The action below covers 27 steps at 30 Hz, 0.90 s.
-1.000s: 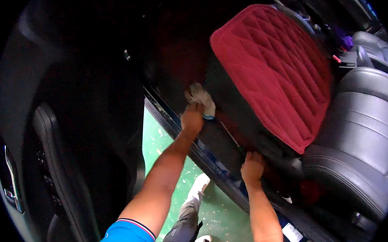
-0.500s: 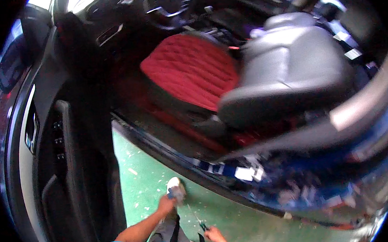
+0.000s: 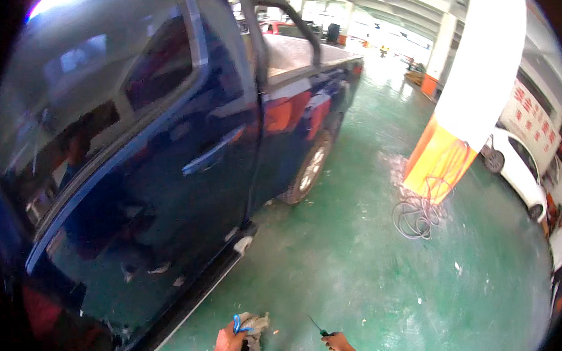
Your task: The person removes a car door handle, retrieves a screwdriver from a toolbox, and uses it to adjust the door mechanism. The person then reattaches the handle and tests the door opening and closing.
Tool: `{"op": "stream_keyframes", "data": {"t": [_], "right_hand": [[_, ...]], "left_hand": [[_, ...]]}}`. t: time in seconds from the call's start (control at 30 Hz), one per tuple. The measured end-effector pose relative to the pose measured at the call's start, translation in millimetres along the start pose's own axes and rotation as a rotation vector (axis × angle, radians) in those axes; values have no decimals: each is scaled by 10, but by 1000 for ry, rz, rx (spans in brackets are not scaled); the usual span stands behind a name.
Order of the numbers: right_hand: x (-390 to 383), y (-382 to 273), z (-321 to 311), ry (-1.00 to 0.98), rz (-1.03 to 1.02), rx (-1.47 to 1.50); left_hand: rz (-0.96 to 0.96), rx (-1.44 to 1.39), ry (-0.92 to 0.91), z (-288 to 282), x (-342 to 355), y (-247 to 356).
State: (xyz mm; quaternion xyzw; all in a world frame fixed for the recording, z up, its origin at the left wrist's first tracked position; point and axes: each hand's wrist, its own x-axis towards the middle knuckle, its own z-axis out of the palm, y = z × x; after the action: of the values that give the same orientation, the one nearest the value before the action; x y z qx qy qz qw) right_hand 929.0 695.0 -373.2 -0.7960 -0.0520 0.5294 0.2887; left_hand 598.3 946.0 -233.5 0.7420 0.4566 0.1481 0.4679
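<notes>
Beside our blue truck [image 3: 222,179], our left hand [image 3: 229,341] grips a pale rag [image 3: 257,322] and blue strip [image 3: 237,324], then over the green floor [image 3: 366,280] a slim tool [image 3: 323,332] slants lengthwise forward and leftward from our right hand [image 3: 336,342], closed around its handle.

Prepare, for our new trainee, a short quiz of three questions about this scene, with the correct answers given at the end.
1. Which hand holds the thin tool: left or right?
2. True or false: the coiled cord lies beside the orange base of the pillar.
3. What colour is the truck nearest to the person?
A) red
B) white
C) dark blue

Key:
1. The right hand.
2. True.
3. C.
</notes>
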Motion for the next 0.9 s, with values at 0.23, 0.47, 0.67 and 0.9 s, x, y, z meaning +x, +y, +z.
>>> {"op": "stream_keyframes", "data": {"t": [0.23, 0.47, 0.67, 0.9], "right_hand": [[1752, 565, -1321, 17, 12, 634], [2079, -868, -2762, 292, 186, 662], [3090, -2298, -4051, 375, 183, 688], [4870, -3678, -6031, 380, 187, 512]], "left_hand": [[91, -96, -123, 878, 2337, 890], [210, -184, -238, 2058, 5275, 2663], [370, -53, -406, 3035, 7306, 4695], [264, -60, -384, 4255, 9515, 5445]]}}
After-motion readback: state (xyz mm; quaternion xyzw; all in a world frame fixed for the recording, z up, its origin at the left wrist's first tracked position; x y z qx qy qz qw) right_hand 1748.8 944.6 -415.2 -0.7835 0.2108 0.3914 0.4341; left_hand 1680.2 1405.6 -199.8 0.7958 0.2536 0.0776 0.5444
